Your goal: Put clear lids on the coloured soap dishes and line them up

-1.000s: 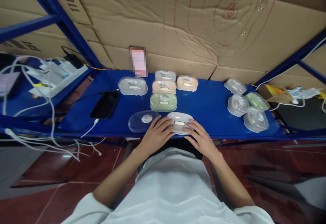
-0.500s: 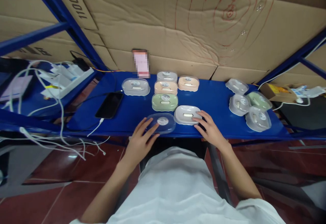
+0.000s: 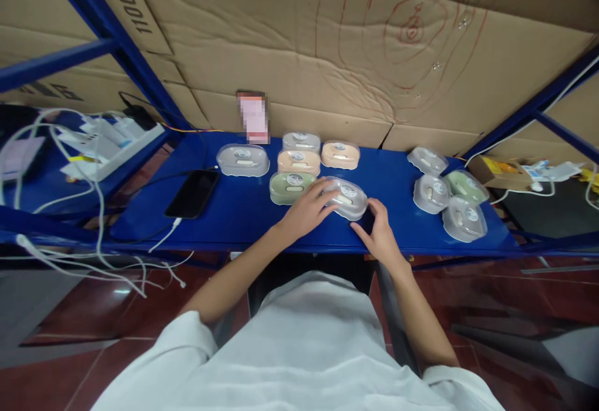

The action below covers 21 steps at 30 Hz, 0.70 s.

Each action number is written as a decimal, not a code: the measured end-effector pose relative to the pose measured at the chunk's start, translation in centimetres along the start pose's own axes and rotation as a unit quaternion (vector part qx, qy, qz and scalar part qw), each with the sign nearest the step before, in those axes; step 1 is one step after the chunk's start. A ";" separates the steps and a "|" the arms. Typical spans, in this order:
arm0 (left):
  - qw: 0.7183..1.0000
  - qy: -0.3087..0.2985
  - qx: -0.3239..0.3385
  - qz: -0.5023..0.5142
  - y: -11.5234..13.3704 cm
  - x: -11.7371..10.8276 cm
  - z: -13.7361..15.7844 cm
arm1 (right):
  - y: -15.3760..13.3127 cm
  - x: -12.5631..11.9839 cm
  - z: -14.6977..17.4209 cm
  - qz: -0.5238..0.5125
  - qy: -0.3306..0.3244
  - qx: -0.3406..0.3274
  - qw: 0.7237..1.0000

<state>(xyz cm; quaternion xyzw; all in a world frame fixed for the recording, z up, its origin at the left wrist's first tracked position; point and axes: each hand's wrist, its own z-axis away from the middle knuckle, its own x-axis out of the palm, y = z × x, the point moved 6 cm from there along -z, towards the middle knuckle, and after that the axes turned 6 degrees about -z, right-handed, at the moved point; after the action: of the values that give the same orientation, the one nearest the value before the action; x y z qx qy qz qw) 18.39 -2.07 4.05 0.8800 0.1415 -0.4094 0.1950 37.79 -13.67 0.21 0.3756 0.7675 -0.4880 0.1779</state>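
Observation:
A pale grey soap box (image 3: 352,206) with a clear lid over it lies slightly turned near the middle of the shelf. My left hand (image 3: 306,211) grips its left end, fingers over the lid, which has a round sticker. At the right end, my right hand (image 3: 380,236) has thumb and fingers spread, with the fingertips by the edge; whether they touch is hard to tell. Just left of this box is a green lidded soap box (image 3: 283,193), partly behind my left hand. Behind stand a peach box (image 3: 299,163), another peach box (image 3: 340,155) and a grey box (image 3: 301,143).
One more grey box (image 3: 243,160) stands left, near a black phone (image 3: 193,194) on a cable. A lit phone (image 3: 253,118) leans on the cardboard (image 3: 281,37). Several lidded boxes cluster right, including a green one (image 3: 467,188). Power strips (image 3: 116,152) with white cables lie far left.
My left hand has moved the clear lid rightward from the shelf's front onto the grey box. That box now sits farther back and turned. My right hand has opened wider at its end.

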 end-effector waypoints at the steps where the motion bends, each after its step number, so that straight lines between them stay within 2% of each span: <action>1: 1.000 -0.025 0.013 0.001 -0.2 0.6 -0.6 | 0.1 -0.1 0.0 0.002 0.009 0.004 1.000; 6: 0.991 -0.093 0.075 -0.054 -0.4 1.8 -2.2 | 0.5 0.2 -1.0 0.051 -0.055 0.014 0.997; 9: 0.983 -0.100 0.105 -0.113 -0.3 1.0 -2.3 | 0.7 -0.3 -2.8 0.068 -0.041 0.011 0.997; 14: 0.977 -0.098 0.072 -0.173 -1.9 -1.1 -0.9 | 0.4 -1.0 -6.0 0.108 -0.045 -0.046 0.992; 21: 0.980 -0.097 0.032 -0.169 -5.1 -3.5 2.9 | 1.5 -0.5 -6.7 0.118 -0.046 -0.014 0.992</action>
<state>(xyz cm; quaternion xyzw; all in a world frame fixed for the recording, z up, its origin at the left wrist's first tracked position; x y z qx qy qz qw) 12.19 0.82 3.85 0.8050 0.2557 -0.5245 0.1071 39.87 -7.60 2.75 0.4379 0.7154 -0.4701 0.2747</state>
